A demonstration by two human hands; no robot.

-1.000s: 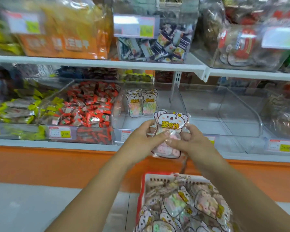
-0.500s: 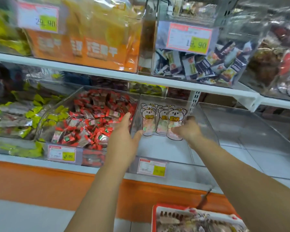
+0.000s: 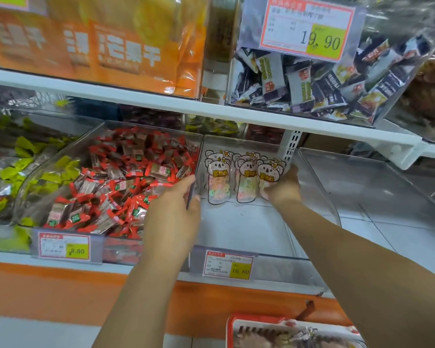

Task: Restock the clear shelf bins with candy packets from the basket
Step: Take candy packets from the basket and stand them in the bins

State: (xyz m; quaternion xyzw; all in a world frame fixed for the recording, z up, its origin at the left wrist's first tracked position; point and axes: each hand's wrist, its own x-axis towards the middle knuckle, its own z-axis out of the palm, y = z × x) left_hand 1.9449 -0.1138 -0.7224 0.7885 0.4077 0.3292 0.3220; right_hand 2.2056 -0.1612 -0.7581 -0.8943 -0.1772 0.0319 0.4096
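Observation:
A clear shelf bin (image 3: 236,229) sits in the middle of the lower shelf. Three koala-printed candy packets stand upright against its back wall: one at the left (image 3: 217,179), one in the middle (image 3: 246,182) and one at the right (image 3: 269,175). My right hand (image 3: 285,188) reaches deep into the bin and holds the rightmost packet by its lower right side. My left hand (image 3: 173,209) grips the bin's left wall, thumb inside and fingers on the neighbouring side. The red basket (image 3: 256,320) with more packets shows at the bottom edge.
Left of the wall lies a bin heaped with red-wrapped candies (image 3: 126,187), then one with yellow-green packets (image 3: 15,172). To the right stand clear bins (image 3: 387,197). The upper shelf (image 3: 211,106) overhangs with a bin of dark sachets (image 3: 312,81) and orange bags (image 3: 98,46).
The packet held in both hands above the basket has gone up into the bin beside the other two. My left hand let go and took hold of the bin's left wall.

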